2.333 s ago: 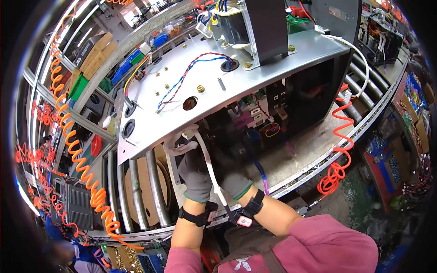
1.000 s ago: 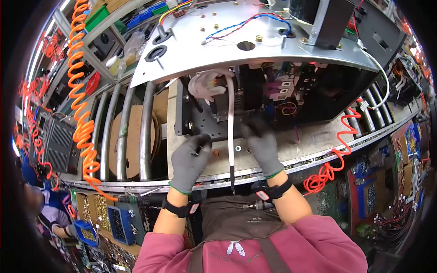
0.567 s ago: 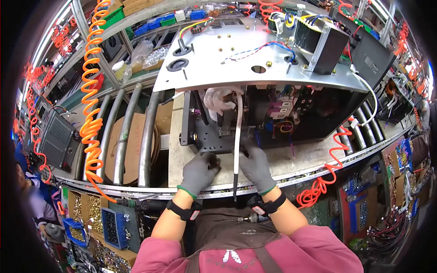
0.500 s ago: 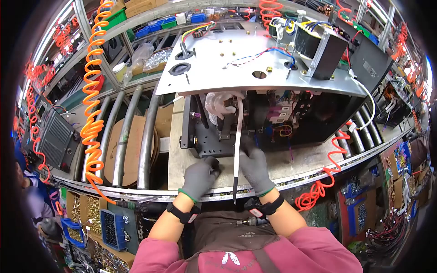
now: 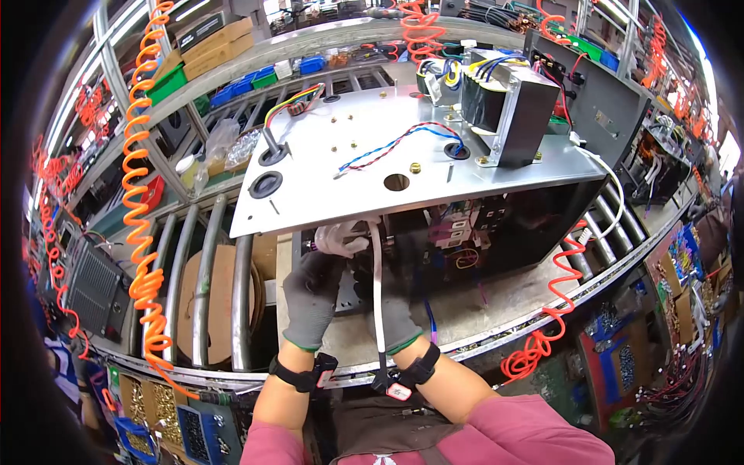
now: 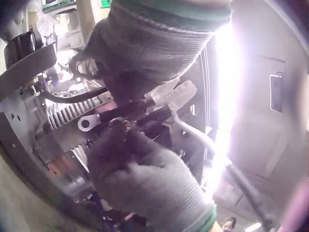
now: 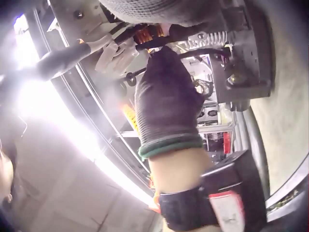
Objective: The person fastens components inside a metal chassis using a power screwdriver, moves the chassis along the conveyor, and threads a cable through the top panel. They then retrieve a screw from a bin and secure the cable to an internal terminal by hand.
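Both hands wear grey gloves and reach under the bright metal plate (image 5: 310, 194) of a cabinet. My left hand (image 5: 310, 306) is beside the thick white looped tubing (image 5: 341, 240), and my right hand (image 5: 397, 318) lies behind a hanging white-sleeved cable (image 5: 378, 283). In the left wrist view, a ring terminal (image 6: 88, 122) ends a dark cable (image 6: 113, 112) between the hands. The right thumb and forefinger pinch at this cable, and the left fingers close on it from above. From the right wrist, the left fingertips meet near copper-coloured windings (image 7: 145, 36). The palms partly hide the cable.
A black transformer (image 5: 496, 108) and twisted blue-red wires (image 5: 399, 147) sit on the plate. Metal rollers (image 5: 242, 302) run to the left, beside an orange coiled hose (image 5: 143, 232). Trays of screws (image 5: 155, 403) stand at lower left. A red coiled hose (image 5: 535, 333) hangs at right.
The hands drew back from under the plate to the cabinet's base, fingers near its front edge, then moved forward and up under the plate again. The head view shifted too.
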`<move>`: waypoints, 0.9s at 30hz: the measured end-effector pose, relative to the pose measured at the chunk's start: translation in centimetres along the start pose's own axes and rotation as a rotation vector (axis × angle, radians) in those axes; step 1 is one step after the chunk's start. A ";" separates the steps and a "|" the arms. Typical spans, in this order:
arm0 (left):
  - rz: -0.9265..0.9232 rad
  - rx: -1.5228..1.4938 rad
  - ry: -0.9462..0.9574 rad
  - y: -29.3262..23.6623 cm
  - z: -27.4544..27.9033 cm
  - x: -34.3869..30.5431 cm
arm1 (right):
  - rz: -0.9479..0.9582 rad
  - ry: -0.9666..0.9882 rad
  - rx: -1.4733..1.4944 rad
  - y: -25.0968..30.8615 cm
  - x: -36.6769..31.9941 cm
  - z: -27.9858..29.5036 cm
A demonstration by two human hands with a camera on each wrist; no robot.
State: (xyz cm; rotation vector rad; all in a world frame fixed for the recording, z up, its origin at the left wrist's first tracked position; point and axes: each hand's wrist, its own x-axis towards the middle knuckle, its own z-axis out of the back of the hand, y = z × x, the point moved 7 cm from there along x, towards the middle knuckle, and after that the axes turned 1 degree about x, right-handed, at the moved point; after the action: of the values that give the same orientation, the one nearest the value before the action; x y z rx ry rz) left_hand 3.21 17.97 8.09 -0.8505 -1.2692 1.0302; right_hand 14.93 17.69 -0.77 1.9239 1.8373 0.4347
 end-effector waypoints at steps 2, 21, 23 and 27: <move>-0.286 0.489 -0.043 -2.2 -0.3 0.2 | 0.016 0.003 -0.053 -0.6 0.3 0.4; -0.872 0.855 -0.032 -2.3 -2.4 2.7 | 0.182 0.039 -0.628 -3.7 1.9 4.2; -0.901 0.843 -0.085 -2.5 -2.6 2.6 | 0.201 0.043 -0.706 -3.7 1.8 4.7; -0.781 0.768 0.005 -1.3 -2.5 3.2 | 0.223 0.065 -0.867 -4.3 2.8 4.3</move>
State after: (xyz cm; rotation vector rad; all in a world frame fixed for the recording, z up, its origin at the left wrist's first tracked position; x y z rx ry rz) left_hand 5.88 20.66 10.02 0.2338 -0.9397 0.7571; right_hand 13.66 20.17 -6.87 1.4844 1.1483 1.1505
